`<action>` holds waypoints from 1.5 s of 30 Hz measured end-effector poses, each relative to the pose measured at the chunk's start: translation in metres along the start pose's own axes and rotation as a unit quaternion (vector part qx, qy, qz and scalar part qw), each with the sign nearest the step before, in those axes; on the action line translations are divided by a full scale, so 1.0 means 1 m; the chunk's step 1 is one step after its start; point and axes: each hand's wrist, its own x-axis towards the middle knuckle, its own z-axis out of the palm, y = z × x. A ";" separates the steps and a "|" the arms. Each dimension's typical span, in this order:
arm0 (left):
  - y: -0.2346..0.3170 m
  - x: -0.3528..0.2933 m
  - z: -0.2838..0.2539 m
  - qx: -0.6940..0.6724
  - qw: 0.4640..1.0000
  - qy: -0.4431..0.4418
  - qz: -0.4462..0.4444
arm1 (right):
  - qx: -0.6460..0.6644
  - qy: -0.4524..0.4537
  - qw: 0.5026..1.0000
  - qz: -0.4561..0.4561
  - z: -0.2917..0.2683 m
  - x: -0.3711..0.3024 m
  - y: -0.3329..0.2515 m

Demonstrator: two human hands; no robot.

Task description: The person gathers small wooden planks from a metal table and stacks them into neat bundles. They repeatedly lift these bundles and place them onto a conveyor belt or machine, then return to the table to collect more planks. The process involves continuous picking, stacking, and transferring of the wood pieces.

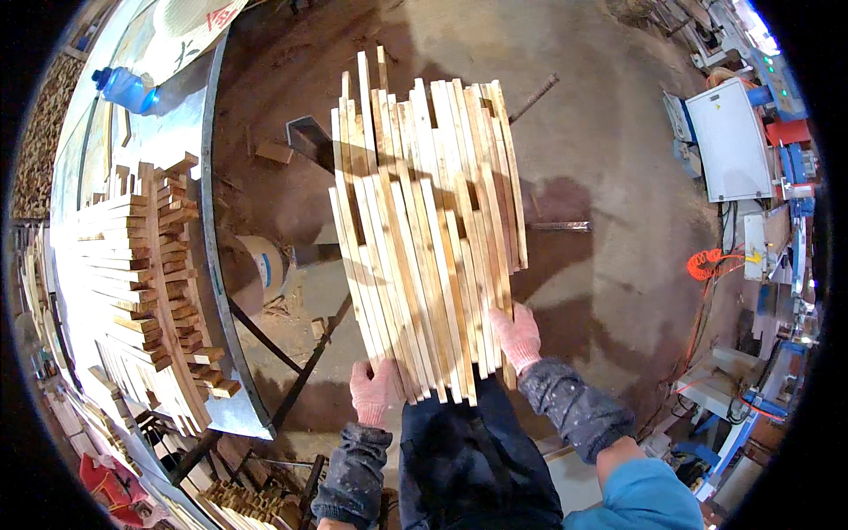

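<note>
A wide layer of pale wooden strips (424, 238) lies in front of me, running away from my body with uneven ends. At its near left corner, my left hand (374, 389), in a pink knit glove, is closed on the edge of the strips. My right hand (517, 336), gloved alike, grips the right edge a little farther up, its thumb on the wood. The fingers of both hands are partly hidden by the strips. Metal bars stick out from under the layer, among them an angle bar (309, 141) and a rod (536, 95).
Left stands a metal-topped table (212, 177) with stacked wooden strips (132, 291), a blue water bottle (126, 89) and a pale hat-like item (190, 31). A round container (261, 269) sits below. Machinery with a white panel (730, 141) and an orange coiled hose (704, 264) line the right.
</note>
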 end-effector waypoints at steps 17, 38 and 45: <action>0.057 -0.004 -0.014 -0.349 0.897 -0.257 -0.085 | 0.402 -0.152 0.895 0.117 -0.001 0.005 0.019; 0.066 -0.324 -0.111 -0.370 0.904 0.190 0.101 | 0.278 -0.448 0.816 -0.237 -0.106 -0.078 -0.179; 0.019 -0.506 -0.033 -0.572 0.714 0.394 0.092 | 0.096 -0.671 0.674 -0.295 -0.093 -0.224 -0.215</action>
